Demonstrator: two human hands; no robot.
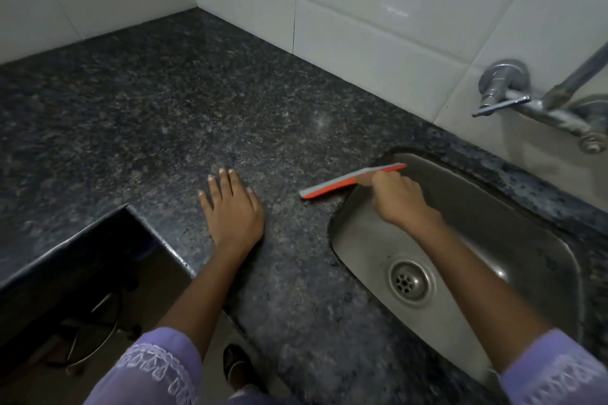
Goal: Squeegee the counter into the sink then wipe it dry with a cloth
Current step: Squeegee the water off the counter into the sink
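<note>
An orange squeegee with a grey blade (342, 181) lies along the left rim of the steel sink (513, 237), one end over the basin. My right hand (398, 196) grips its handle from above the basin. My left hand (232, 207) rests flat, fingers straight, on the dark speckled granite counter (171, 115) to the left of the squeegee. No cloth is in view.
White tiled walls meet in a corner behind the counter. A chrome wall tap (513, 99) juts out above the sink at the right. The sink drain (409, 281) sits near the front. The counter has a cut-out edge (158, 240) at the lower left, floor below.
</note>
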